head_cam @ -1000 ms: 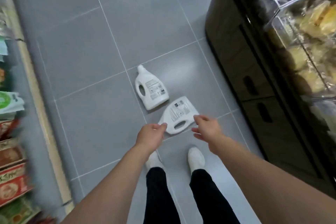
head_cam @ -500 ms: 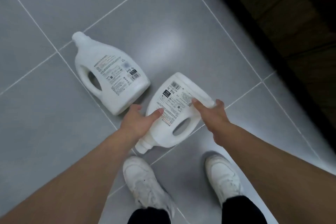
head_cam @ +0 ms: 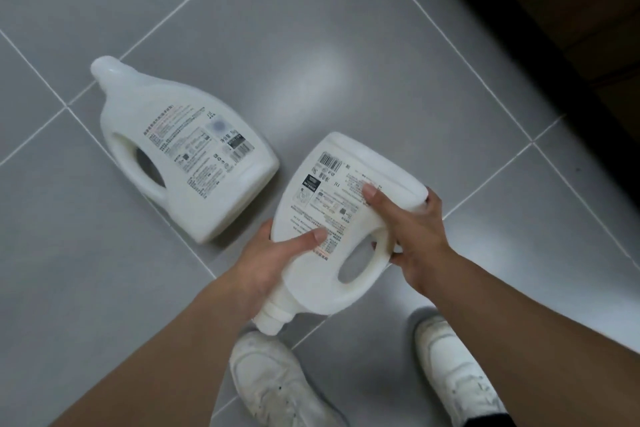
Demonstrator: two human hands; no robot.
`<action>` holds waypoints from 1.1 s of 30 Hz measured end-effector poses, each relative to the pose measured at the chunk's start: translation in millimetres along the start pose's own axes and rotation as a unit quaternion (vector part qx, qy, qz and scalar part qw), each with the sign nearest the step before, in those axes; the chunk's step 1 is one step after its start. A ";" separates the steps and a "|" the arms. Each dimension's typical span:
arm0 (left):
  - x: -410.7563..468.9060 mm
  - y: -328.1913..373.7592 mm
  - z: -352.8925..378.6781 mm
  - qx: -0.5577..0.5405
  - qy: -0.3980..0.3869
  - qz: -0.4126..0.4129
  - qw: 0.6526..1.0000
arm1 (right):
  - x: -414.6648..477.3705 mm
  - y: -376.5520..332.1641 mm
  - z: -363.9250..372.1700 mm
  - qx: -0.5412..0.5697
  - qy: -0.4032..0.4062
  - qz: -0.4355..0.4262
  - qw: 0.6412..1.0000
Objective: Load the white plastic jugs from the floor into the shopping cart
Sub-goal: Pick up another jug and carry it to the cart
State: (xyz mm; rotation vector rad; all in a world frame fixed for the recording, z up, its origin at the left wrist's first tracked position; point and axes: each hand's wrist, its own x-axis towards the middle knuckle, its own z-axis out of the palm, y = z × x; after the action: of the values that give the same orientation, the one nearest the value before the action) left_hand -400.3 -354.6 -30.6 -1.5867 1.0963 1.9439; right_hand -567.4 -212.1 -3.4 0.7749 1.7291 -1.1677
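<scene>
Both hands are on the near jug [head_cam: 332, 218]: the left hand [head_cam: 266, 260] curls round its shoulder just above the cap, thumb across the label, and the right hand [head_cam: 415, 232] wraps the handle-side edge, thumb on the label too. Its long axis runs diagonally, cap toward the shoes [head_cam: 277, 385], base pointing away; can't tell if it's clear of the floor [head_cam: 311, 45]. The second jug [head_cam: 183, 156] lies flat just beside it, nearer the left hand, cap pointing away; cart not in view.

We see both hands, left hand [head_cam: 266, 263] and right hand [head_cam: 412, 236], gripping the near jug [head_cam: 332, 218], the far jug [head_cam: 180, 156] lying beside it on the floor [head_cam: 346, 45].
</scene>
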 end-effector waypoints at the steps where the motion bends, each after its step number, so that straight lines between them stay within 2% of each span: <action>1: -2.6 -0.3 -0.4 -0.015 -0.004 -0.005 1.000 | -2.8 -3.3 2.1 0.004 0.004 0.002 1.000; 6: -30.4 5.0 -10.4 -0.077 -0.016 -0.003 0.997 | -30.2 -23.4 11.2 -0.008 -0.017 -0.009 1.000; 12: -126.9 57.9 -31.1 -0.090 -0.002 0.029 0.996 | -120.0 -77.7 24.8 -0.024 -0.041 -0.036 0.998; 24: -414.6 191.8 -42.5 -0.155 0.055 0.141 0.976 | -390.1 -246.5 32.1 -0.096 -0.143 -0.173 0.970; 33: -610.5 215.1 -18.3 -0.214 0.159 0.193 0.944 | -561.8 -303.9 6.9 -0.141 -0.222 -0.224 0.939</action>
State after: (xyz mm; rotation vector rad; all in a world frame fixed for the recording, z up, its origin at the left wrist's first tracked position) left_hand -376.4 -398.6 615.1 -2.1042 1.2431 2.3641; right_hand -591.3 -339.3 622.1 -0.0708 1.6686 -1.2318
